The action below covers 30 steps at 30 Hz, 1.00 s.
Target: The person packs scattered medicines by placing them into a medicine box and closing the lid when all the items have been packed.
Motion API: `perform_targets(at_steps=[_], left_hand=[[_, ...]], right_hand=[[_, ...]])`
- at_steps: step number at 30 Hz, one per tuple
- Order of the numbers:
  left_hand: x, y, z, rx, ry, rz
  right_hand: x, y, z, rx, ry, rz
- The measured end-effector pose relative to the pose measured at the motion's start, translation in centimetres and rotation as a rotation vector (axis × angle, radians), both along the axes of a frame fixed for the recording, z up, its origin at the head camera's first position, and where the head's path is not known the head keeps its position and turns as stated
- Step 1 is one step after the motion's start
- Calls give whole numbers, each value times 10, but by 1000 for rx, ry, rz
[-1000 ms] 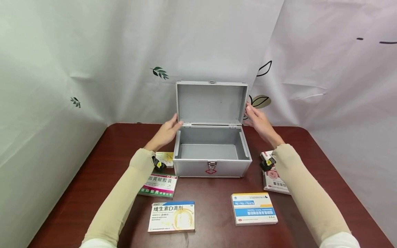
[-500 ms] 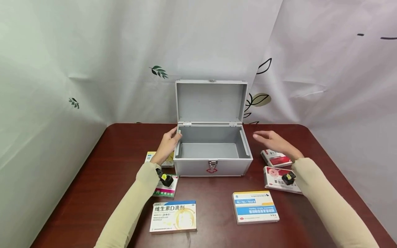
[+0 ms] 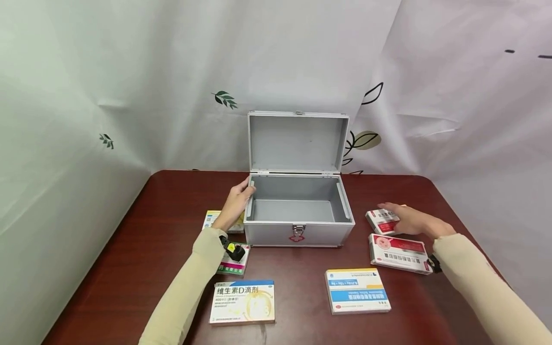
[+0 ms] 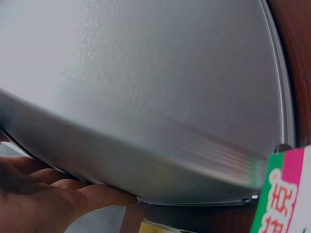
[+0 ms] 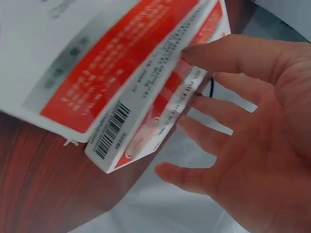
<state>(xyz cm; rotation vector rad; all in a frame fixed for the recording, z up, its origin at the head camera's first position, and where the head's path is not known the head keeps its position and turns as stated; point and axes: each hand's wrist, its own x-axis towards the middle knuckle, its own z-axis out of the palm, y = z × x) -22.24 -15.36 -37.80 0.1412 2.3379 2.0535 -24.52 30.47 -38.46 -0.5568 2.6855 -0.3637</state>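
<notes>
A silver metal first-aid box [image 3: 271, 235] stands at the middle with its lid [image 3: 298, 143] raised. My left hand [image 3: 236, 201] holds its left wall near the back, thumb over the rim and fingers outside. In the left wrist view, those fingers [image 4: 102, 196] lie along the box's edge; the thumb is hard to make out. My right hand [image 3: 409, 221] hovers over a small red-and-white medicine box [image 3: 381, 221] at the right. In the right wrist view, the thumb overlaps that carton [image 5: 163, 92], and the fingers are spread, holding nothing.
A larger red-and-white medicine box [image 3: 398, 253] lies in front of my right hand. Nearer sit a blue-and-white carton [image 3: 358, 291] and a vitamin D carton [image 3: 242, 302]. Green-and-pink [image 3: 233, 263] and yellow-and-white [image 3: 211, 219] cartons lie partly under my left arm. A curtain [image 3: 172, 96] hangs behind.
My right hand has left the lid's right side and moved right and down to the small red-and-white medicine box. My left hand has slid down from the lid's hinge area onto the left wall.
</notes>
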Motion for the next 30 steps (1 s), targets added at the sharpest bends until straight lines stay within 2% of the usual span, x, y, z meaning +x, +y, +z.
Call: perform_targets(at_steps=[4,7,12,18,23,30], left_hand=[[2,3,4,-16,1,-37],[3,3,4,-27,8,-62],[1,1,1,-32,16,-62],[-10,-3,-18,-26,44,-35],[-13,-4,-25,-63,66,-15],[-13,-4,-27,-61,83,16]], right_hand=[[2,2,0,7,-78,-1],[3,0,-1,19,-100,5],[2,-2,-5,78,-19,16],[-3,0,-10,94,90,43],[-5,4,-12,106,102,71],[-6,7,-10,64,80,88]])
